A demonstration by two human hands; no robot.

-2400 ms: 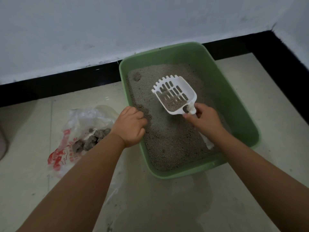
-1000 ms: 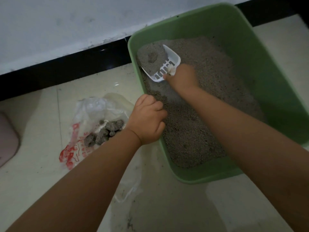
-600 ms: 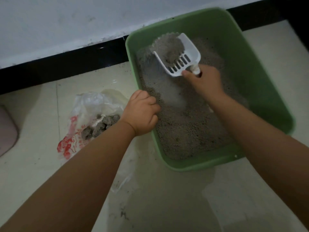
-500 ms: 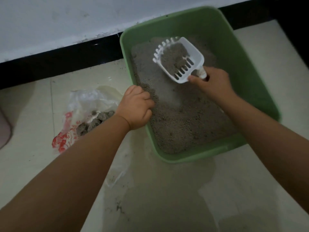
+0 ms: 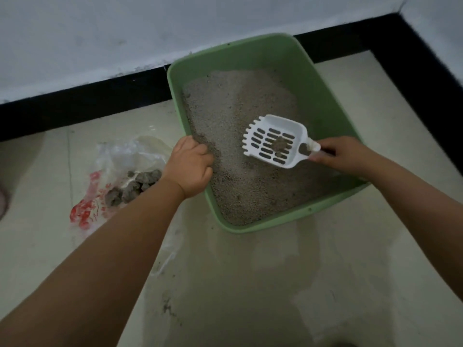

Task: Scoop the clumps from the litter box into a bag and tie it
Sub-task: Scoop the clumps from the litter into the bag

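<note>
Since half a second ago the loose litter has sifted out of the scoop, leaving one clump in it above the litter box. The right hand is clamped on its handle; the left hand is closed on the box's left rim. The bag lies open on the floor, just left, holding grey clumps.

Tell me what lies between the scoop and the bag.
In the head view, loose litter, then the left hand gripping the box wall, separate scoop and bag.
</note>
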